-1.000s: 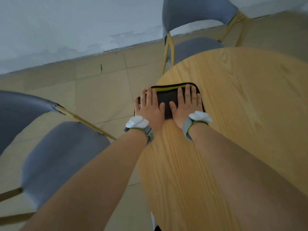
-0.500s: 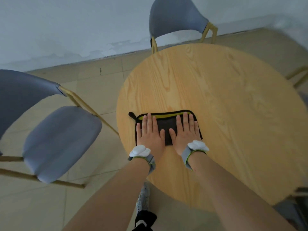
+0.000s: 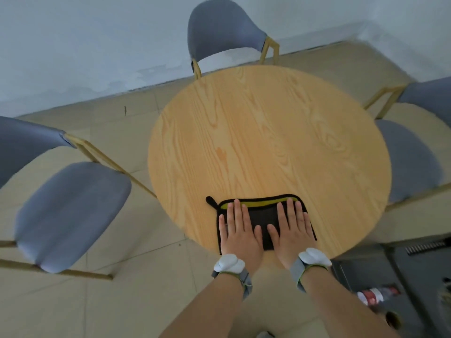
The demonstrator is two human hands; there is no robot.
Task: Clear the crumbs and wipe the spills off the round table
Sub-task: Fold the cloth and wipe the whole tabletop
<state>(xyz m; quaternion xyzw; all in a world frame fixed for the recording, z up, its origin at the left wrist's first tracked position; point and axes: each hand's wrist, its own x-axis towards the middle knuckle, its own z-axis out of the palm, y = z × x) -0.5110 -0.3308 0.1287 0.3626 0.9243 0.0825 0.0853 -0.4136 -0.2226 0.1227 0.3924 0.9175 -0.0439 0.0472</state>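
The cloth (image 3: 264, 217), black with a yellow-green strip along its far side and a small loop at its far left corner, lies flat at the near edge of the round tabletop (image 3: 268, 142), its near side reaching the rim. Both hands press down on it side by side. The left hand (image 3: 240, 234) covers the cloth's left half, palm down, its fingers (image 3: 238, 212) straight and slightly spread, pointing toward the far edge; the little finger lies at the cloth's left border. The right hand (image 3: 291, 234) covers the right half in the same flat pose, fingers straight, thumbs of the two hands near each other with a band of black cloth between them. Neither hand curls round anything. Each wrist wears a grey band with a white device (image 3: 229, 263) on top, and both bare forearms run back toward the camera over the floor (image 3: 122, 301).

The wood-grain tabletop beyond the cloth shows no crumbs or spills that I can make out, though the view is soft. Three grey chairs with gold-coloured legs stand round it: one chair (image 3: 227, 30) at the far edge against the wall, one (image 3: 70, 213) off the left edge with its seat turned to the tabletop, one (image 3: 410, 162) at the right edge. Near the right forearm, low at the right, is a dark case (image 3: 415, 276) holding what may be a red-and-white item (image 3: 373, 295), too blurred to tell.
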